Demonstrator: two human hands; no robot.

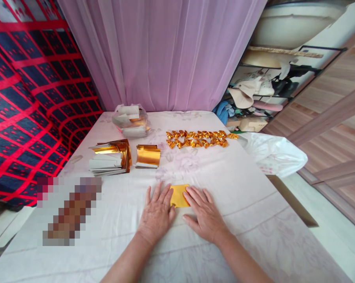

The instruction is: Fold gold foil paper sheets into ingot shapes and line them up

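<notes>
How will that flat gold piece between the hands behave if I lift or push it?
The gold piece looks thin and papery, so it's probably light and may bend when lifted. Lying flat and low on the floral cloth, it seems more apt to slide than to roll or tip.

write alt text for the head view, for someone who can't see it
A left hand and right hand touch opposite sides of a small gold sheet on a pale floral tablecloth. Beyond are rows of shiny gold pieces and, to their left, stacked gold sheets.
</notes>
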